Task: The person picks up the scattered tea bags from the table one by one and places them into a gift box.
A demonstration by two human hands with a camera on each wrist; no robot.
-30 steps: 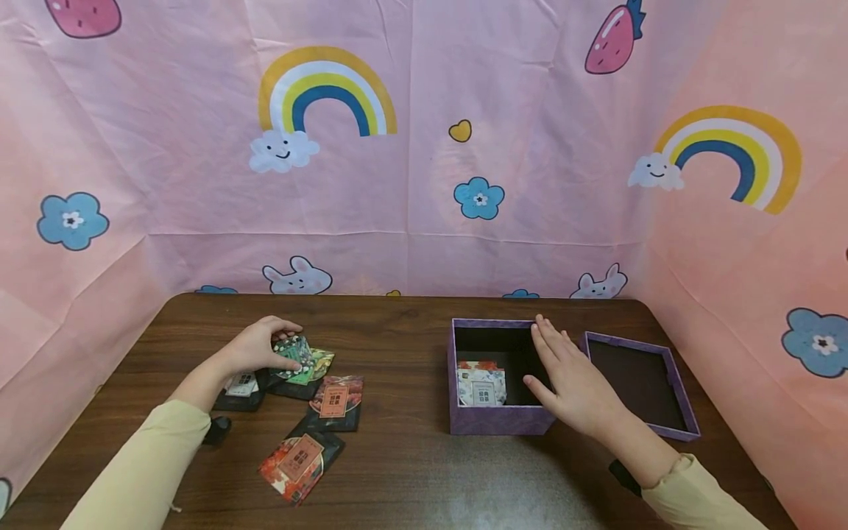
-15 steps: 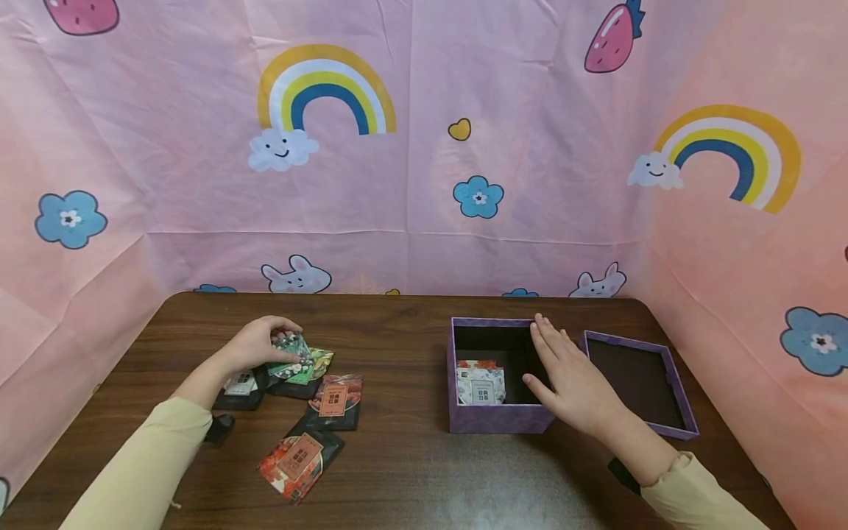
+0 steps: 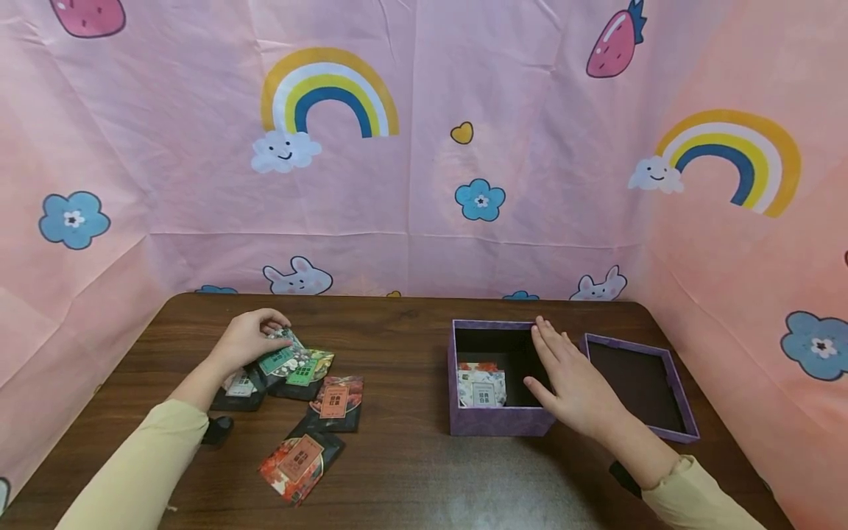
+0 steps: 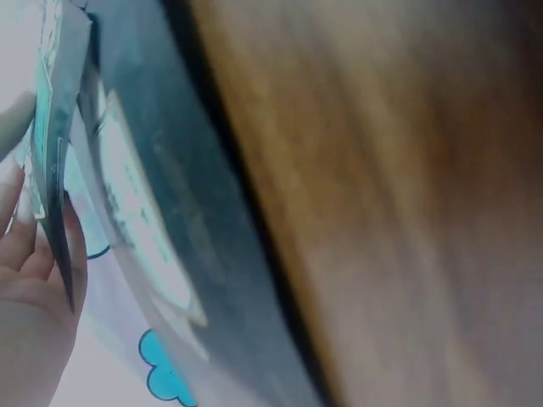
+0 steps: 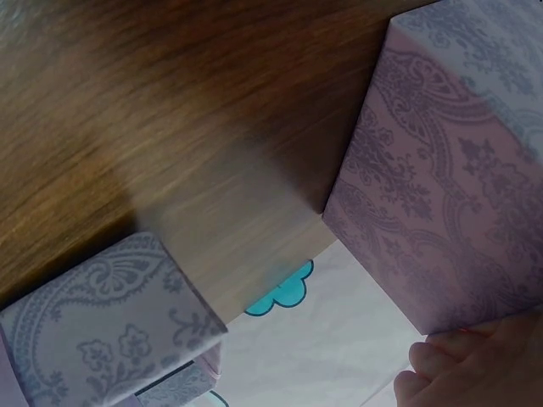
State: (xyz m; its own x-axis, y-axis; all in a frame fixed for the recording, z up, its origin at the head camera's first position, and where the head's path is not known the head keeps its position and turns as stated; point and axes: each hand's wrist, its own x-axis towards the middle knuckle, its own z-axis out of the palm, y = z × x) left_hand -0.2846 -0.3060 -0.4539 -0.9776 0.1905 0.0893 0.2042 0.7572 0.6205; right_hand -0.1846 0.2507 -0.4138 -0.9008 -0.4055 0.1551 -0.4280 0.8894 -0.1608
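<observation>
Purple box: lidless on the wooden table [image 3: 411, 353], the purple box [image 3: 502, 422] sits right of centre, nearer the far edge, mouth upward so its inside can be reached.
Packets inside: a white packet [image 3: 481, 388] fills the box's near left corner, label showing, with a red packet [image 3: 478, 366] just behind it.
Right hand: four straight fingers lie close together along the box's right rim, thumb apart; the right hand [image 3: 576, 390] appears to steady the box.
Lid: inside up, the lid [image 3: 639, 383] rests between the box and the table's right edge, seemingly put there to leave the opening free.
Left hand: toward the far left corner, thumb and fingers of the left hand [image 3: 244, 340] pinch a green-labelled packet [image 3: 274, 361] by its upper part, label exposed, likely a grip that separates it from its neighbours; whether its lower edge touches them is unclear.
Packets nearby: a white-labelled packet [image 3: 240, 386] and a yellow-green packet [image 3: 302, 374] lie beside it; two red-labelled packets [image 3: 301, 460] spread toward the near edge.
</observation>
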